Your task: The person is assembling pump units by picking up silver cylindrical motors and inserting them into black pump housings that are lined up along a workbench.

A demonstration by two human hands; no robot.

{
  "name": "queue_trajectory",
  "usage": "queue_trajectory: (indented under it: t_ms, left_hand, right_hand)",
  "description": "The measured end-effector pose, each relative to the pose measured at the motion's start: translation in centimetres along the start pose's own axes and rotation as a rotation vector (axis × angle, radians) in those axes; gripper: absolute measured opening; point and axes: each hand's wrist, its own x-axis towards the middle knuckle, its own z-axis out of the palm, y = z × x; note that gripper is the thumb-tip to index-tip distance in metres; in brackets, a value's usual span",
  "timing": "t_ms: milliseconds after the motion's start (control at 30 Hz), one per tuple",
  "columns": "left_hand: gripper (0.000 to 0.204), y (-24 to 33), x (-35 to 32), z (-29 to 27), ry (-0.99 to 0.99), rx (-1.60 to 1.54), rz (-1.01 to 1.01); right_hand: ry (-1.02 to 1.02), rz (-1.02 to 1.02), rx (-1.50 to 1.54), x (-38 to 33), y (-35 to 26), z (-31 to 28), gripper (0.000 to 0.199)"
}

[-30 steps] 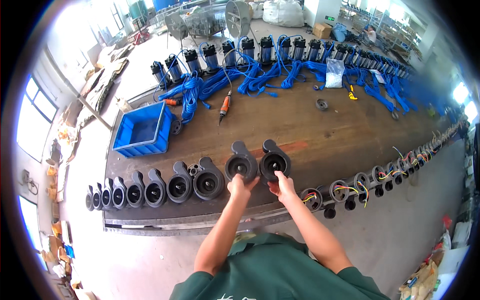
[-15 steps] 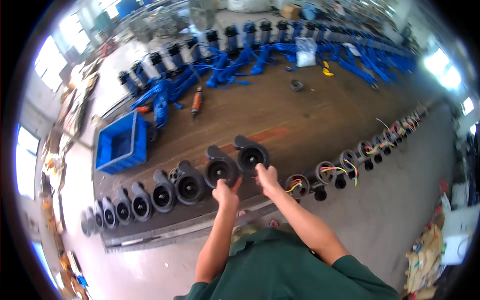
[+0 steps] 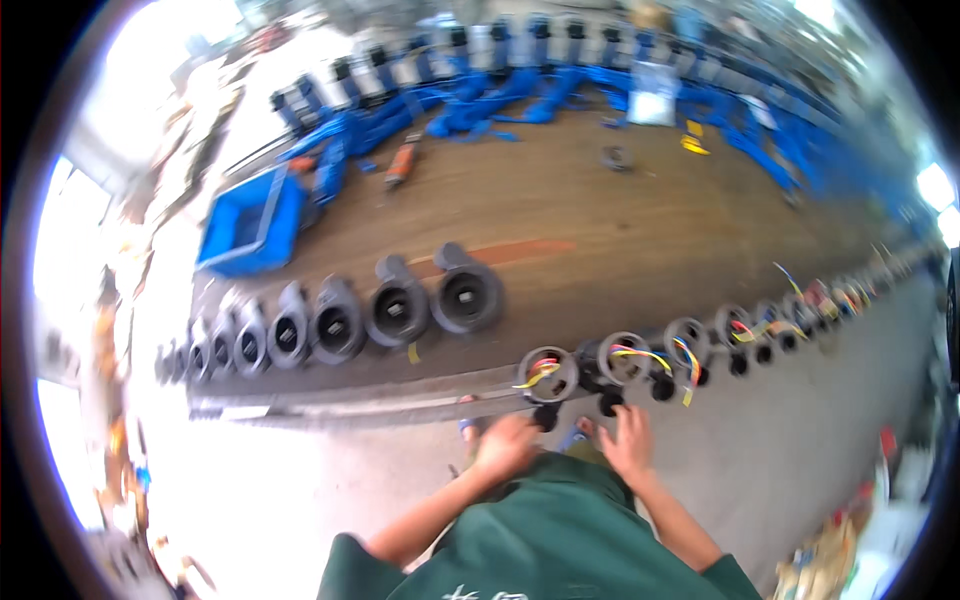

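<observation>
My left hand hovers in front of the bench edge, blurred, its fingers loosely apart with nothing seen in them. To its right, my right hand is open, with fingers stretched toward the black outlet of a grey round housing; contact cannot be made out. Red, yellow and blue wires stick out of that housing. Nearest my left hand is another wired housing at the bench edge. Farther left, a dark grey volute-shaped casing ends a row of several similar casings.
A blue plastic crate stands on the brown bench at left. Behind it lie an orange power screwdriver, bundled blue cables and a row of black-topped motors. More wired housings line the edge rightward.
Both hands have come off the two right-hand casings and drawn back toward my body, my right hand also rightward. The view has shifted, and the wired housings now sit in front of me.
</observation>
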Motion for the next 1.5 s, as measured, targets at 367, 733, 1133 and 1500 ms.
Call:
queue_trajectory:
  t_ms: [367, 733, 1133, 1500]
  left_hand:
    - [0.015, 5.0, 5.2, 1.2, -0.028, 0.371, 0.058]
    - [0.047, 0.6, 18.0, -3.0, 0.35, 0.28, -0.22]
    - [0.043, -10.0, 37.8, -9.4, 0.038, 0.044, -0.685]
    - [0.044, -3.0, 29.4, -10.3, 0.356, 0.272, -0.089]
  right_hand:
    - [0.041, -0.739, 0.149, 5.5, 7.5, 4.6, 0.019]
    - [-0.225, -0.47, -0.072, 16.9, -0.5, -4.7, 0.034]
    - [-0.182, -0.522, -0.252, 37.2, -1.8, -0.4, 0.031]
    - [0.207, -0.286, 0.161, 33.7, -3.7, -4.9, 0.022]
